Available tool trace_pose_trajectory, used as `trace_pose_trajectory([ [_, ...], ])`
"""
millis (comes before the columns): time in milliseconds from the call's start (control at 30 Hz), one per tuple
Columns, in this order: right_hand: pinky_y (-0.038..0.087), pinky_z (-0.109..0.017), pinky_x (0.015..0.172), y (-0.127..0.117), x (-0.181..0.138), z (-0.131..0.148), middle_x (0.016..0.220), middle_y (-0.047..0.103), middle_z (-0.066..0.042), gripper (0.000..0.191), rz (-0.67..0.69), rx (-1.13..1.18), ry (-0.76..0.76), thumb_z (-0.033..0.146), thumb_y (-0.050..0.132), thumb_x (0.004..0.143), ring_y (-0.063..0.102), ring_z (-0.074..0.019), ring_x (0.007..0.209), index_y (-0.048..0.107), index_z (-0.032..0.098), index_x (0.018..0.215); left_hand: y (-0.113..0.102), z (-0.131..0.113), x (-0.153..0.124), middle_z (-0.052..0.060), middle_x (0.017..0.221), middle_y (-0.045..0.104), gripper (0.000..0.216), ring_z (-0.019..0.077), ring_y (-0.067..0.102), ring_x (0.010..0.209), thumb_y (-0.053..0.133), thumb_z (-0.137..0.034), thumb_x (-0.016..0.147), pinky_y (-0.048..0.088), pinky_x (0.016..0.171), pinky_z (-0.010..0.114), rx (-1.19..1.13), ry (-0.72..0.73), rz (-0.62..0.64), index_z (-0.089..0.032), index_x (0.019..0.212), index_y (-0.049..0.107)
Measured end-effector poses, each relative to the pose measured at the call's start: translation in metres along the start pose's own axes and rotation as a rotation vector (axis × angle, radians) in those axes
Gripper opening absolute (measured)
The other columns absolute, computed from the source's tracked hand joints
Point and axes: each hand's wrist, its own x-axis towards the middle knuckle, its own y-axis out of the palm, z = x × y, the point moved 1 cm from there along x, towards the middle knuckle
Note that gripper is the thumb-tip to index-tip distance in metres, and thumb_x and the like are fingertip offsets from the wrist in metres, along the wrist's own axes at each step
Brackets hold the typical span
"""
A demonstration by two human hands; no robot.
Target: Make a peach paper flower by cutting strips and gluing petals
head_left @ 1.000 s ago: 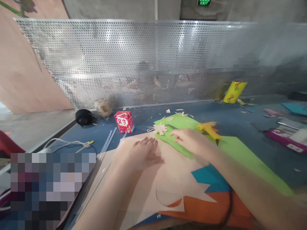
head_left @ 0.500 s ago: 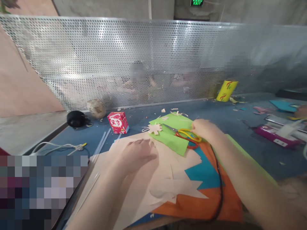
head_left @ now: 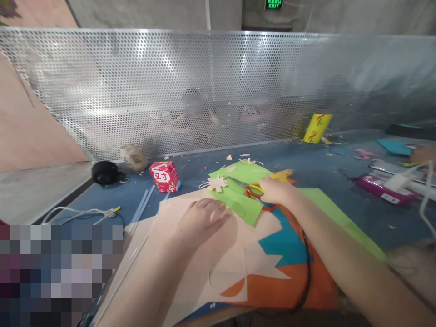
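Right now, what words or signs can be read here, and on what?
"EXIT": green sign above the mesh.
"对": red box on the table.
Yellow can: red marks, unreadable.
Purple pack: white label too small to read.

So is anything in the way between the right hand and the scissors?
Nothing visible. The right hand touches the scissors at their orange and yellow handles, on the green paper. The yellow glue gun lies just behind the hand, not between. The left hand lies flat on the beige paper, off to the side.
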Motion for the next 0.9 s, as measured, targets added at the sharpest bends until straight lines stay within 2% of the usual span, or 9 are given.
trace_pose_trajectory([
  [67, 0.046, -0.043, 0.076, -0.003, -0.003, 0.005, 0.112, 0.059, -0.026, 0.039, -0.072, 0.013, -0.102, 0.01, 0.054, 0.07, 0.057, -0.0363, 0.103, 0.06, 0.005, 0.108, 0.009, -0.004, 0.006, 0.011, 0.126, 0.056, 0.043, 0.0258, 0.049, 0.116, 0.043, -0.038, 0.082, 0.036, 0.097, 0.039, -0.021, 0.041, 0.005, -0.018, 0.119, 0.051],
  [133, 0.043, -0.039, 0.09, -0.002, -0.007, 0.014, 0.129, 0.051, -0.017, 0.048, -0.098, 0.041, -0.273, 0.006, 0.05, 0.073, 0.049, -0.0292, 0.117, 0.055, 0.014, 0.12, 0.018, -0.008, 0.01, 0.015, 0.131, 0.052, 0.055, 0.0271, 0.047, 0.119, 0.041, -0.035, 0.082, 0.033, 0.099, 0.04, -0.021, 0.092, 0.027, -0.011, 0.131, 0.038],
  [200, 0.043, -0.029, 0.093, 0.005, -0.015, 0.024, 0.136, 0.047, -0.006, 0.055, -0.071, 0.072, -0.438, 0.003, 0.048, 0.073, 0.048, -0.0205, 0.12, 0.051, 0.023, 0.125, 0.024, -0.011, 0.011, 0.02, 0.127, 0.054, 0.068, 0.0284, 0.048, 0.117, 0.037, -0.031, 0.082, 0.03, 0.101, 0.042, -0.025, 0.119, 0.044, -0.002, 0.14, 0.016],
  [300, 0.043, -0.026, 0.095, 0.025, -0.029, 0.036, 0.137, 0.046, -0.006, 0.054, -0.097, 0.086, -0.574, 0.001, 0.046, 0.076, 0.048, -0.0173, 0.121, 0.05, 0.019, 0.127, 0.028, -0.011, 0.01, 0.022, 0.124, 0.055, 0.081, 0.0302, 0.043, 0.122, 0.036, -0.022, 0.077, 0.022, 0.106, 0.045, -0.045, 0.131, 0.055, 0.006, 0.138, -0.009],
  [367, 0.044, -0.028, 0.095, 0.039, -0.039, 0.039, 0.127, 0.055, -0.012, 0.044, -0.279, -0.007, -0.665, 0.001, 0.044, 0.078, 0.053, -0.019, 0.116, 0.056, 0.012, 0.119, 0.029, -0.008, 0.01, 0.022, 0.132, 0.048, 0.086, 0.0299, 0.037, 0.128, 0.035, -0.018, 0.074, 0.017, 0.108, 0.047, -0.064, 0.151, 0.056, 0.005, 0.136, -0.02],
  [467, 0.047, -0.03, 0.09, 0.057, -0.048, 0.038, 0.118, 0.061, -0.015, 0.038, -0.354, -0.135, -0.657, -0.001, 0.041, 0.08, 0.058, -0.0206, 0.108, 0.059, 0.006, 0.112, 0.031, -0.004, 0.011, 0.024, 0.135, 0.043, 0.088, 0.0304, 0.039, 0.127, 0.034, -0.017, 0.076, 0.018, 0.106, 0.051, -0.071, 0.207, 0.029, 0.003, 0.131, -0.031],
  [600, 0.052, -0.034, 0.072, 0.065, -0.054, 0.04, 0.102, 0.066, -0.02, 0.032, -0.355, -0.3, -0.6, -0.003, 0.038, 0.08, 0.063, -0.025, 0.091, 0.063, 0.003, 0.1, 0.034, -0.003, 0.013, 0.024, 0.133, 0.046, 0.088, 0.033, 0.048, 0.119, 0.035, -0.018, 0.076, 0.022, 0.102, 0.054, -0.054, 0.218, 0.016, 0.001, 0.132, -0.03],
  [700, 0.048, -0.033, 0.057, 0.062, -0.057, 0.045, 0.087, 0.067, -0.017, 0.028, -0.348, -0.387, -0.63, 0.001, 0.039, 0.082, 0.063, -0.0244, 0.076, 0.065, 0.006, 0.087, 0.034, -0.005, 0.012, 0.023, 0.131, 0.049, 0.089, 0.0353, 0.051, 0.114, 0.037, -0.019, 0.075, 0.028, 0.097, 0.054, -0.037, 0.191, 0.012, 0.0, 0.135, -0.026],
  [900, 0.037, -0.031, 0.048, 0.051, -0.051, 0.053, 0.067, 0.062, -0.013, 0.022, -0.336, -0.556, -0.741, -0.001, 0.044, 0.075, 0.057, -0.0235, 0.067, 0.064, 0.008, 0.072, 0.03, -0.007, 0.011, 0.023, 0.123, 0.056, 0.088, 0.0346, 0.052, 0.111, 0.037, -0.019, 0.071, 0.032, 0.095, 0.051, -0.027, 0.186, 0.025, 0.006, 0.137, -0.016],
])
